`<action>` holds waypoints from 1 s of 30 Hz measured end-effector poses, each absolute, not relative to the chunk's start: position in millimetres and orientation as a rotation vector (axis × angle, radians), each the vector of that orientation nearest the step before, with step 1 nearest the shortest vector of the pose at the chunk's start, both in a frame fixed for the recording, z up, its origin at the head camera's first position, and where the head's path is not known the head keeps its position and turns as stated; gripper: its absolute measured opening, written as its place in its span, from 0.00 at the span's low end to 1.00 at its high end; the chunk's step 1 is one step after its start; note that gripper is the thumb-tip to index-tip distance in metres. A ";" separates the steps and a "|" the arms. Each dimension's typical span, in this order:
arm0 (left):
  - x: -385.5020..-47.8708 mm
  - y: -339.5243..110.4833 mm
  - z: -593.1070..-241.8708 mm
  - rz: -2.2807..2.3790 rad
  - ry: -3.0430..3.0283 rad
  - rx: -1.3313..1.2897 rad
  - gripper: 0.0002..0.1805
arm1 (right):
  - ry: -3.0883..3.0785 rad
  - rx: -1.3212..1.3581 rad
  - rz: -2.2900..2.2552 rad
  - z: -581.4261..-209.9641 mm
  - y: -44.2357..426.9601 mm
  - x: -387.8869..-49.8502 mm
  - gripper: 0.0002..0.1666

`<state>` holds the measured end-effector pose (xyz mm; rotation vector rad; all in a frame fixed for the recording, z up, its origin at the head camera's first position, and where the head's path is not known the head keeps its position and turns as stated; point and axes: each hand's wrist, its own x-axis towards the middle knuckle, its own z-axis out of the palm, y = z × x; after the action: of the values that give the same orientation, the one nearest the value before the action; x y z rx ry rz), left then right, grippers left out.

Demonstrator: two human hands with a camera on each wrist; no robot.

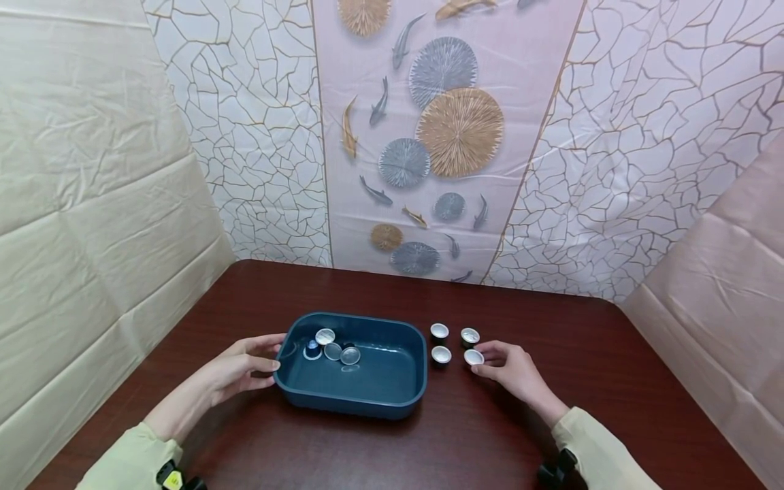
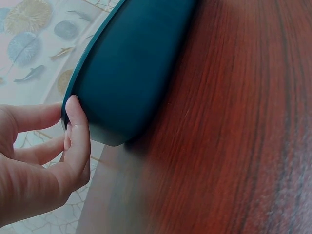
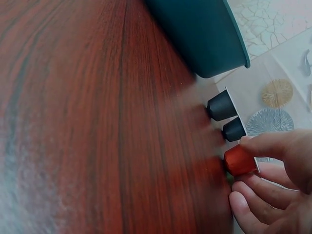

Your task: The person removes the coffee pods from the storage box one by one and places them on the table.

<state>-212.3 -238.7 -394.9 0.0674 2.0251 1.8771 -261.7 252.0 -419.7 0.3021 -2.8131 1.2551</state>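
A dark blue plastic bin (image 1: 392, 406) stands on the table, with several coffee capsules (image 1: 350, 356) lying loose in its left part. My left hand (image 1: 239, 371) grips the bin's left end, thumb and fingers against its rim; the left wrist view shows the left hand (image 2: 53, 151) at the corner. Right of the bin, coffee capsules stand lid up in a small cluster. My right hand (image 1: 511, 371) pinches the nearest right one, a red coffee capsule (image 3: 240, 161) with a pale lid. Beside it in the right wrist view stand a black capsule (image 3: 222, 106) and a smaller-looking dark capsule (image 3: 235, 130).
The dark red-brown wooden table (image 1: 465, 442) stretches out around the bin. A patterned cloth (image 1: 269, 136) hangs behind its far edge, and pale cloth walls (image 1: 92, 204) flank both sides. One more capsule (image 1: 469, 337) stands just behind the pinched one.
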 end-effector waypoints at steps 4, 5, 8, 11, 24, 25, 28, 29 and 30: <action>-213.1 -238.8 -394.4 1.872 2.031 0.050 0.37 | -2.810 0.304 1.249 -419.7 251.8 -261.9 0.22; -213.2 -238.8 -394.0 1.872 2.032 0.049 0.37 | -2.810 0.306 1.245 -419.9 251.9 -261.9 0.22; -213.5 -238.6 -393.3 1.873 2.033 0.042 0.36 | -2.805 0.306 1.241 -420.0 251.7 -262.2 0.22; -213.4 -238.5 -392.8 1.873 2.033 0.041 0.37 | -2.804 0.316 1.239 -419.9 251.7 -261.8 0.22; -212.7 -238.6 -393.5 1.880 2.021 0.051 0.37 | -2.803 0.323 1.285 -419.5 252.3 -260.4 0.24; -212.6 -238.6 -393.6 1.881 2.020 0.051 0.37 | -2.802 0.321 1.289 -419.7 252.4 -260.2 0.25; -212.2 -238.2 -394.1 1.882 2.018 0.057 0.37 | -2.797 0.321 1.299 -419.7 252.7 -259.3 0.27; -212.1 -238.2 -394.5 1.880 2.019 0.061 0.37 | -2.795 0.322 1.303 -419.6 252.9 -258.9 0.28; -212.2 -238.4 -394.7 1.878 2.021 0.061 0.37 | -2.795 0.325 1.303 -419.5 253.1 -258.4 0.29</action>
<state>-212.2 -238.4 -394.7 0.0608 2.0210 1.8781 -258.4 253.1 -419.5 0.3254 -2.7953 1.3033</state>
